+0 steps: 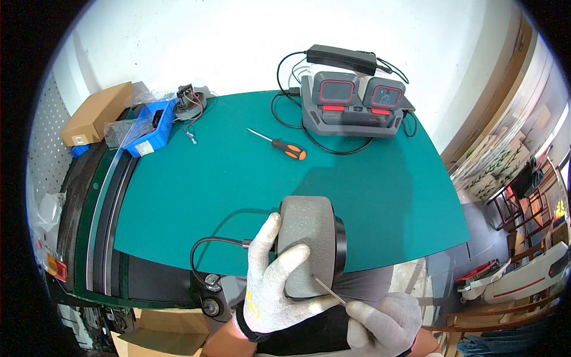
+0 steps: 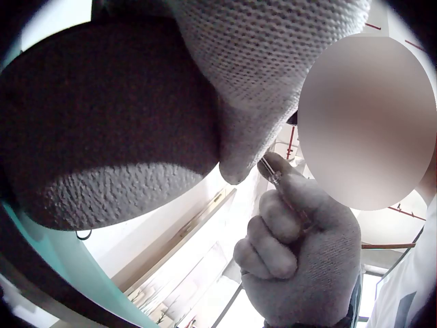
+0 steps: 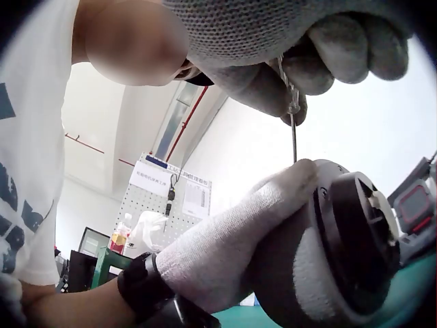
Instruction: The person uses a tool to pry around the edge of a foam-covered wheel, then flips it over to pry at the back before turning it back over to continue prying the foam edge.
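A grey, rough-surfaced rounded device [image 1: 309, 229] with a black round part [image 3: 351, 239] on one side is held up at the table's near edge. My gloved left hand [image 1: 267, 291] grips it from the left and below, the fingers spread over its grey face. In my gloved right hand [image 1: 386, 324] a thin screwdriver [image 1: 329, 290] is pinched between thumb and fingers. Its metal shaft [image 3: 294, 137] points at the device, the tip right at the grey surface beside the left thumb. The right fingers hide most of its clear handle.
An orange-and-black screwdriver [image 1: 289, 149] lies mid-table. Behind it stands a charger [image 1: 357, 122] with two battery packs and cables. At the left are a blue bin [image 1: 148, 134], a cardboard box [image 1: 98, 113] and a wired part [image 1: 190, 104]. A black cable [image 1: 196, 253] runs to the device.
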`<state>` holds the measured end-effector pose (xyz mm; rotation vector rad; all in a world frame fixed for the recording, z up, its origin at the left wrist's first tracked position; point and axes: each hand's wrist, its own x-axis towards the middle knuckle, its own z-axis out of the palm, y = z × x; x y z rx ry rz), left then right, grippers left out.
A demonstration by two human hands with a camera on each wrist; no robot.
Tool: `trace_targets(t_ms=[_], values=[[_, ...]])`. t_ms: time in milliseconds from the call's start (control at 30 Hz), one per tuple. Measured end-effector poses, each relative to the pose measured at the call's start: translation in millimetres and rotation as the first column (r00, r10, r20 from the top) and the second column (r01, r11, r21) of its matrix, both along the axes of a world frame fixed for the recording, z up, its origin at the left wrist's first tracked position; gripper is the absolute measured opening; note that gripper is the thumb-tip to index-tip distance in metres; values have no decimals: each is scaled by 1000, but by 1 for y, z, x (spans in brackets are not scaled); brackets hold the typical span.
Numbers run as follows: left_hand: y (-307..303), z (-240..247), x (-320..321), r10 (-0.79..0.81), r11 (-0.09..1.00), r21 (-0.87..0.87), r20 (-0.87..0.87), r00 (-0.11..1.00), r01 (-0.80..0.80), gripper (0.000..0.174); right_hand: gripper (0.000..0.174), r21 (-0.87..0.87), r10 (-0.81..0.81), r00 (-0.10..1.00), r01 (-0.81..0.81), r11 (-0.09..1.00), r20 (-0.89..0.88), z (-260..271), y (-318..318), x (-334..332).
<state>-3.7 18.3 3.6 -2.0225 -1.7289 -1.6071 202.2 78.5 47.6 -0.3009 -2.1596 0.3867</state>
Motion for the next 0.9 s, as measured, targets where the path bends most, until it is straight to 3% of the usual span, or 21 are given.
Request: trace_targets(t_ms=[333,667,733,900], values=[[2,-11,0,-39,998,45,121,992,33,75,25,14,-58,998,59,998,-11,-4,-1,-5],[4,-18,-1,-11,995,103,85,996,2,72,26,29,-108,994,108,994,14,-14,0,-9],[5,-14,-2,14,997,71,81,997,-20,71,29,98,-226,969,216,971,97,-24,-1,-10],[9,-15,-4,5,996,85,82,997,-12,72,30,87,-169,984,164,983,55,-40,13,-14]])
